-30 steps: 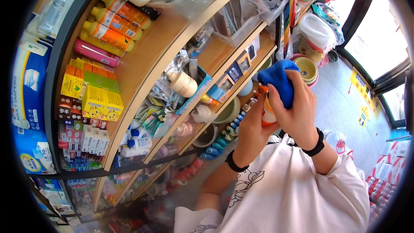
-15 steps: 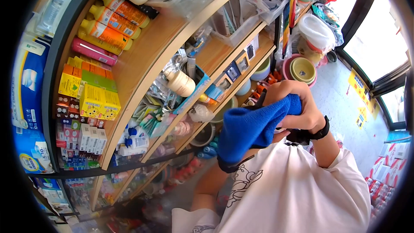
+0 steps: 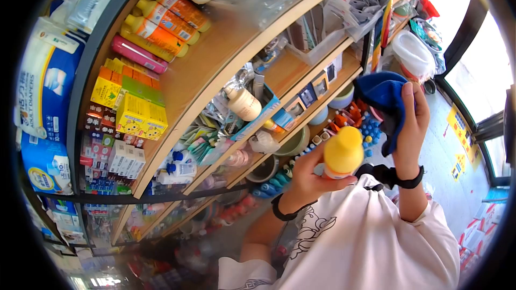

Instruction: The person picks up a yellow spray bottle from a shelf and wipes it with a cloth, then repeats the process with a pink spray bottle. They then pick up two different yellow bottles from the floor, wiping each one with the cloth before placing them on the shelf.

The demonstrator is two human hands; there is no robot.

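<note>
My left hand (image 3: 309, 180) is wrapped round a yellow bottle (image 3: 344, 150), whose rounded yellow cap points toward the camera. Most of the bottle's body is hidden under the cap and behind my fingers. To the right, my right hand (image 3: 411, 129) grips a blue cloth (image 3: 384, 94) that hangs folded from the fingers, apart from the bottle. On the shelf at upper left lie orange bottles with yellow caps (image 3: 169, 21), beside a pink bottle (image 3: 140, 53).
Wooden shelves (image 3: 215, 59) curve along the left, with yellow boxes (image 3: 141, 117), a pump bottle (image 3: 243, 103) and clear plastic bins (image 3: 322, 37). Diaper packs (image 3: 54, 86) stand at far left. Tubs (image 3: 411, 53) sit on the floor near the glass door (image 3: 484, 48).
The blue cloth has moved up and right with my right hand, away from my left hand. The yellow bottle in my left hand now shows. The view has shifted slightly.
</note>
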